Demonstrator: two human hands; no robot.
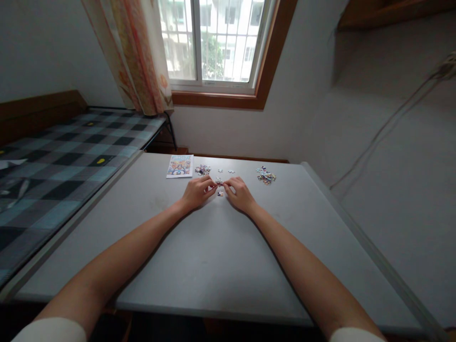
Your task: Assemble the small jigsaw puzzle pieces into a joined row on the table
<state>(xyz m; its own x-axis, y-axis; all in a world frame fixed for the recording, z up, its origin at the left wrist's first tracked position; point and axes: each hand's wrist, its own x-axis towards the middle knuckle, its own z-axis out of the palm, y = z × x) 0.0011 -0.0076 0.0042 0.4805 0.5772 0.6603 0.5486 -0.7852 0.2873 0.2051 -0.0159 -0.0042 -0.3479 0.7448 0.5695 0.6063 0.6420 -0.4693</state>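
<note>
My left hand (200, 191) and my right hand (239, 192) meet over the middle of the table, fingers pinched from either side on small jigsaw puzzle pieces (220, 184). How those pieces fit together is too small to tell. Just below the fingertips lies another puzzle piece (220, 194). Loose single pieces (231, 171) rest a little beyond the hands. One pile of puzzle pieces (203, 169) sits behind my left hand, and a second pile (266, 175) is to the right of my right hand.
A printed picture sheet (180, 166) lies left of the nearer pile on the white table (210, 266). A bed with a checked cover (117, 137) stands along the left side. Behind the table are a window (217, 42) and a curtain (138, 61). A cable (377, 135) hangs along the right wall.
</note>
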